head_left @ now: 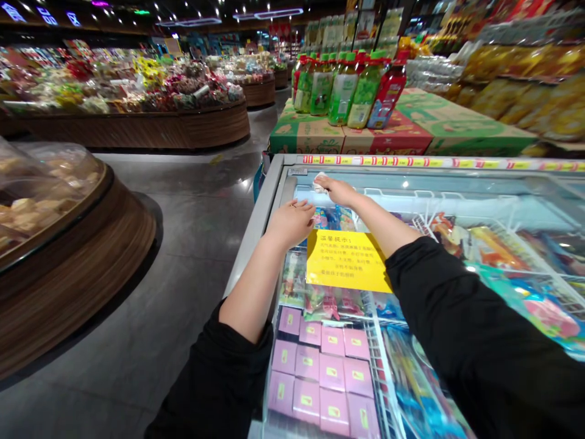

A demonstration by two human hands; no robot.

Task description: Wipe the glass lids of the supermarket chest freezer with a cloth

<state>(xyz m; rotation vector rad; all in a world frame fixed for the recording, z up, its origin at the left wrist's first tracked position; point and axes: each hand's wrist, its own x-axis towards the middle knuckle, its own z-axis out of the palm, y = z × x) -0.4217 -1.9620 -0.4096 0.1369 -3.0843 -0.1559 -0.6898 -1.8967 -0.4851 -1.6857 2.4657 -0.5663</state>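
My right hand (339, 190) reaches to the far left corner of a glass-topped chest freezer (249, 244), its fingers closed on a white cloth or tissue (320, 182) pressed against the glass. Nearer to me, my left hand (292, 221) rests on the glass near the left frame, fingers stretched out and holding nothing. A yellow notice (345, 261) with printed text lies just below both hands, partly covered by my right forearm. Under the glass, pink boxes (319, 369) stand in rows, and bagged frozen goods (423, 378) fill wire baskets.
Green and red drink bottles (342, 91) stand on printed cartons (375, 141) behind the freezer. A strip of price labels (411, 161) runs along its far edge. Curved wooden display stands (59, 268) with packaged goods are on the left, across a grey tiled floor (183, 244).
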